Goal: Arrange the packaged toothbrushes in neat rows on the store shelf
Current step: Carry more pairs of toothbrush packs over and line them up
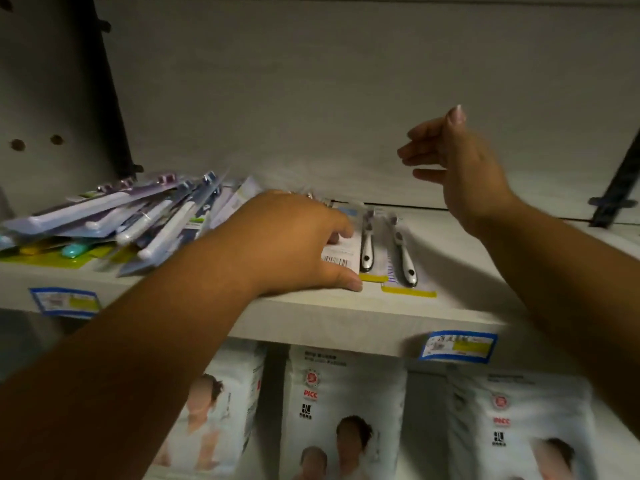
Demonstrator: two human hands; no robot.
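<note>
A loose heap of packaged toothbrushes (114, 223) lies on the left of the white shelf (346, 317), fanned at different angles. Three packs lie side by side near the middle: a back-side-up pack with a barcode (341, 256), and two packs with silver-handled brushes (367, 251) (405, 261). My left hand (294, 244) lies palm down on the barcode pack, thumb along its front edge, fingers curled over its far part. My right hand (460, 168) hovers above the shelf to the right, fingers loosely extended and holding nothing.
Blue price labels (64, 303) (457, 346) sit on the shelf's front edge. White packaged goods (343, 410) fill the shelf below. A dark bracket (107, 88) rises at the left and another bracket (616, 195) at the right. Bare shelf surface (485, 258) lies right of the packs.
</note>
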